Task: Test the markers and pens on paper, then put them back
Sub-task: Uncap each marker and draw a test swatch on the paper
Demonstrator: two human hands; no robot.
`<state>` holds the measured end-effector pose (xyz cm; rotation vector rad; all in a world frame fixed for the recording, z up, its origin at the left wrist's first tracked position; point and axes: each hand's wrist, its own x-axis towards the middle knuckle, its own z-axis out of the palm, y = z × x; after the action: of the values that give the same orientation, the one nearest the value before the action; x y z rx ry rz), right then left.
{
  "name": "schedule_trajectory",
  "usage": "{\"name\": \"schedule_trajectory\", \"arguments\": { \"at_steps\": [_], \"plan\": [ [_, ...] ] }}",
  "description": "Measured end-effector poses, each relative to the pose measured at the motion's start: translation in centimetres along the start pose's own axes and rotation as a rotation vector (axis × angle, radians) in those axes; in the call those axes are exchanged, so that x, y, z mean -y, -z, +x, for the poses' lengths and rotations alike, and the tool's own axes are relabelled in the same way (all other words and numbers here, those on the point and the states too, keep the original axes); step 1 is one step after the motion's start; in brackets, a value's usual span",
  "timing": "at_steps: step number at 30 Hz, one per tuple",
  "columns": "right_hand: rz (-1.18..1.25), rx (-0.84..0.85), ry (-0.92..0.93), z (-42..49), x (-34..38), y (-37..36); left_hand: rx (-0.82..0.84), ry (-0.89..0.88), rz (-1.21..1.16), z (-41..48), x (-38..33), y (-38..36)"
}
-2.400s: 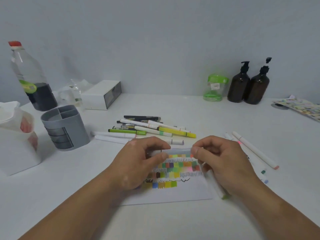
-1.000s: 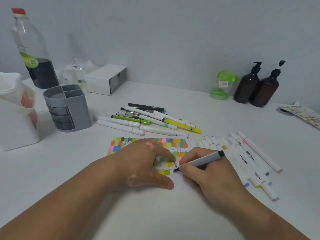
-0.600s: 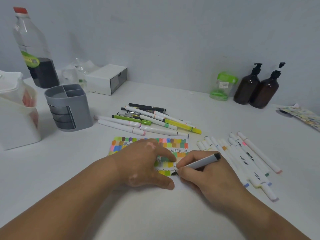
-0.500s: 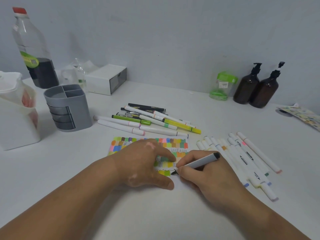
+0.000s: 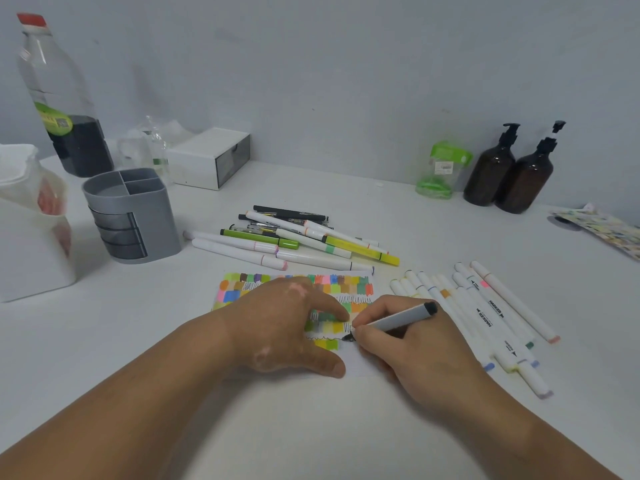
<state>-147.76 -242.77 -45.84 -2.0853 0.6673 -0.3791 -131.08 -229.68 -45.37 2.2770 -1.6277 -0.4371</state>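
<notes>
Grey marker (image 5: 401, 318) is pinched in the right hand (image 5: 415, 355), its dark tip on the paper (image 5: 349, 289) near the front middle of the tabletop (image 5: 311, 427). The left hand (image 5: 284, 327) lies flat and presses it. This is the testing step, I judge; next the marker must go to the grey holder (image 5: 131, 216) by the left edge.

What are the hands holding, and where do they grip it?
The right hand pinches a grey pen low on its barrel, near the tip, which touches the paper. The left hand holds nothing; it presses flat on the paper.
</notes>
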Motion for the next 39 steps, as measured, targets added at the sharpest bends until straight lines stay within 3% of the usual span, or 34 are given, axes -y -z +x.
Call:
{"name": "schedule_trajectory", "arguments": {
  "at_steps": [39],
  "plan": [
    [-0.039, -0.026, -0.006, -0.19, 0.28, 0.20, -0.019, -0.021, -0.014, -0.05, 0.08, -0.11]
  ]
}}
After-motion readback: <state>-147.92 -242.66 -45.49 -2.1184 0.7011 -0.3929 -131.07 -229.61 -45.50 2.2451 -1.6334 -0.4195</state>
